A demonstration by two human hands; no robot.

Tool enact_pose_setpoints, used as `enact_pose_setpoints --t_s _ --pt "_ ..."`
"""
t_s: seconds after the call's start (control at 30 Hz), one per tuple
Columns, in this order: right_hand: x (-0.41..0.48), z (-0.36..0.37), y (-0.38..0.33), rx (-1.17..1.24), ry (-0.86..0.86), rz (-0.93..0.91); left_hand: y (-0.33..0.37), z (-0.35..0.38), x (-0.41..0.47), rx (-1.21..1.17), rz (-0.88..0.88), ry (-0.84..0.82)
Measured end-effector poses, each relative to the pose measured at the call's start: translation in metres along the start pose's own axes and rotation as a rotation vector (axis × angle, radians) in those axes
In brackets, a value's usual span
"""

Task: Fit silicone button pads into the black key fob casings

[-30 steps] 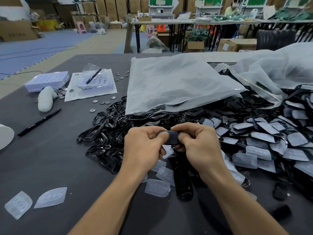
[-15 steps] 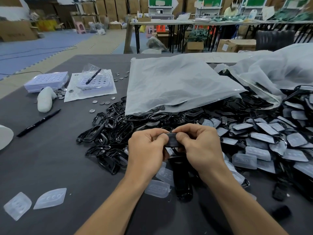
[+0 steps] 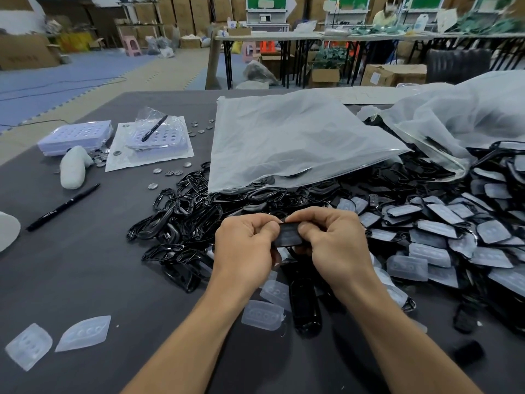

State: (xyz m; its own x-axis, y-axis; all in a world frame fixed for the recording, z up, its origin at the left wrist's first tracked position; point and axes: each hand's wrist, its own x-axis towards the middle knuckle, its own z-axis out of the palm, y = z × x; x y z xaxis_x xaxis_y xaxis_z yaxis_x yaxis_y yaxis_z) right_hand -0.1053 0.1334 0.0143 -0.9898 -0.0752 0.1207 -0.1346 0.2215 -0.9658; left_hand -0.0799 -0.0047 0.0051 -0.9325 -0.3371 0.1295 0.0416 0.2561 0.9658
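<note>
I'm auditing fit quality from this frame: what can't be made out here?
1. Head view: whether a pad sits fully in the casing; the left hand and right hand cover its ends.
2. Head view: what lies under the white plastic bag, which covers it.
3. Head view: the pale object at the left edge, cut off by the frame.

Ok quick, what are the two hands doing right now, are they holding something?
Left hand: closed, pinching one end of the black casing.
Right hand: closed, pinching the other end of the same casing.
</note>
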Motion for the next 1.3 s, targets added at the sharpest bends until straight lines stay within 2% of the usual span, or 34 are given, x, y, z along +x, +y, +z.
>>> enact_pose_setpoints --t_s 0.17,0.3,0.5,0.7,0.93,1.3 --pt "-0.001 -0.005 -0.002 0.055 -0.085 0.016 -0.006 0.0 -0.002 0.037 0.038 0.027" --pt "-0.001 -0.007 -0.004 0.028 -0.163 0.001 -0.005 -0.003 -0.001 0.012 0.072 -0.024" --pt "0.004 -0.012 -0.005 0.203 -0.188 0.12 -0.005 -0.012 0.004 -0.137 -0.001 -0.136" --pt "0.004 -0.015 -0.006 0.229 -0.231 0.176 -0.008 -0.013 0.006 -0.161 -0.017 -0.14" --pt "0.002 -0.008 -0.004 0.179 -0.1 0.128 -0.007 -0.013 0.005 -0.135 0.034 -0.142" --pt "0.004 -0.008 -0.004 0.197 -0.048 0.152 -0.005 -0.011 0.005 -0.145 -0.037 -0.122"
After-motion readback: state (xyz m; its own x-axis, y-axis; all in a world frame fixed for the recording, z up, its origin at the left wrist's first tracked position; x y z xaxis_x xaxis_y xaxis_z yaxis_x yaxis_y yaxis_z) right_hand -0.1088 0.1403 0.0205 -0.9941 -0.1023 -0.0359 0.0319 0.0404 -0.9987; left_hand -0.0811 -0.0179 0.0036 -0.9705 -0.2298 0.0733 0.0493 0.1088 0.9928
